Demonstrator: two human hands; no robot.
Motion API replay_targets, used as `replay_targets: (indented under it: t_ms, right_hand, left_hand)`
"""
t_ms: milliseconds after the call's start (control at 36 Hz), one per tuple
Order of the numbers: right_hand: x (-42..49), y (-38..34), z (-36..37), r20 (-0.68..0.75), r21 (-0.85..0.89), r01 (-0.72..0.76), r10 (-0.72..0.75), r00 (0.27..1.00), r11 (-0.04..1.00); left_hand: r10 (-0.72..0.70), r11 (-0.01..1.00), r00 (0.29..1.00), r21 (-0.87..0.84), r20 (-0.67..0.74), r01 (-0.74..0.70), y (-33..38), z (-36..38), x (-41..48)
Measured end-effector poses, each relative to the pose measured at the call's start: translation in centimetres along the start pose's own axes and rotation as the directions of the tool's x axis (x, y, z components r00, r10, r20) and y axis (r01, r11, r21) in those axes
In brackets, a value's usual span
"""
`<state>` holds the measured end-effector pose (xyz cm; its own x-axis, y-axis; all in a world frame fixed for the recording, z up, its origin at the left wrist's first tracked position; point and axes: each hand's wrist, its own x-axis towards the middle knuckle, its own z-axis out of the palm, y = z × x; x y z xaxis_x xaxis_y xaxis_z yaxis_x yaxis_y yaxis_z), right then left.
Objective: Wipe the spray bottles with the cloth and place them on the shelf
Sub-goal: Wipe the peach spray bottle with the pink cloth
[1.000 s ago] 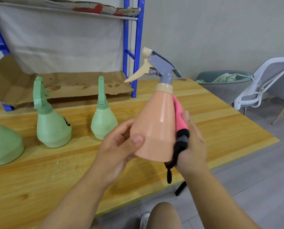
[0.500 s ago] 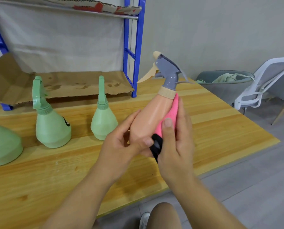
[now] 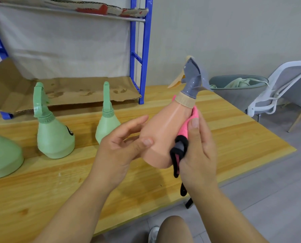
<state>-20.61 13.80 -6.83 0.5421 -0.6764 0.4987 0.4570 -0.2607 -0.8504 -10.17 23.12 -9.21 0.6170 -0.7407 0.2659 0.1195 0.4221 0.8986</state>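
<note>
A peach spray bottle (image 3: 163, 130) with a grey trigger head is held tilted to the right above the wooden table (image 3: 233, 134). My left hand (image 3: 121, 148) grips its lower body, thumb on the front near the base. My right hand (image 3: 198, 151) presses a pink cloth with black edging (image 3: 184, 132) against the bottle's right side, fingers wrapped round the cloth. Three green spray bottles stand on the table to the left: one (image 3: 53, 130) with a looped handle, one (image 3: 107, 120) partly behind my left hand, and one (image 3: 2, 155) cut off by the frame edge.
A blue metal shelf (image 3: 141, 55) stands at the back of the table, its lower level lined with brown cardboard (image 3: 67, 93). A grey tub chair (image 3: 237, 95) and a white chair (image 3: 283, 85) stand on the floor to the right. My knee shows below the table edge.
The bottle has tilted further right and its trigger head has turned away. My right hand with the cloth has slid from the bottle's front to its right side.
</note>
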Motion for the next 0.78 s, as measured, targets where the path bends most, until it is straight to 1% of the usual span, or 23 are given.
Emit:
replay_targets:
  t_ms: [83, 139, 194, 250, 306, 361, 417, 472, 528, 583, 694, 778]
  right_hand:
    - [-0.3, 0.8, 0.3, -0.092, -0.148, 0.031, -0.045, 0.995, 0.989]
    - [-0.4, 1.2, 0.6, -0.065, -0.291, 0.057, -0.080, 0.995, 0.955]
    - [-0.6, 1.3, 0.6, -0.013, -0.370, 0.105, -0.118, 0.993, 0.923]
    - [-0.5, 1.1, 0.3, 0.033, -0.358, 0.170, -0.169, 0.985, 0.918]
    - [-0.2, 0.7, 0.1, 0.061, -0.272, 0.161, -0.150, 0.987, 0.949]
    - [0.2, 0.2, -0.2, 0.080, -0.113, 0.085, -0.077, 0.994, 0.990]
    - [0.5, -0.4, -0.5, 0.082, 0.036, -0.014, 0.011, 0.997, 0.999]
    - [0.7, -0.6, -0.5, 0.091, 0.074, -0.065, 0.058, 0.994, 0.995]
    - [0.7, -0.6, -0.5, 0.094, 0.074, -0.074, 0.067, 0.993, 0.994]
    - [0.6, -0.2, -0.3, 0.066, 0.027, -0.027, 0.026, 0.998, 0.999]
    - [0.3, 0.7, -0.3, 0.039, -0.166, 0.065, -0.060, 0.997, 0.984]
    - [0.4, 0.8, -0.2, 0.032, -0.281, 0.124, -0.119, 0.992, 0.952]
  left_hand:
    - [0.027, 0.997, 0.999, 0.069, 0.035, -0.030, 0.3, 0.2, -0.2]
    - [0.041, 0.988, 0.997, 0.146, 0.069, -0.051, 0.2, 0.3, -0.2]
    - [0.047, 0.984, 0.994, 0.168, 0.099, -0.063, 0.2, 0.1, -0.1]
    - [0.041, 0.988, 0.992, 0.141, 0.122, -0.058, 0.3, -0.4, -0.1]
    - [0.023, 0.992, 0.989, 0.119, 0.147, -0.041, 0.7, -0.8, 0.0]
    - [-0.007, 0.996, 0.985, 0.091, 0.171, -0.009, 1.2, -0.9, 0.1]
    - [-0.036, 0.997, 0.982, 0.068, 0.188, 0.023, 1.4, -0.8, 0.2]
    - [-0.064, 0.997, 0.985, 0.046, 0.163, 0.057, 1.4, -0.5, 0.2]
    - [-0.096, 0.995, 0.989, 0.018, 0.109, 0.095, 1.1, -0.3, 0.1]
    - [-0.115, 0.993, 0.988, 0.014, 0.106, 0.114, 0.9, -0.1, 0.1]
    - [-0.188, 0.982, 0.972, 0.050, 0.140, 0.183, 0.8, -0.4, 0.1]
    - [-0.188, 0.981, 0.977, 0.067, 0.096, 0.182, 0.5, -0.5, 0.0]
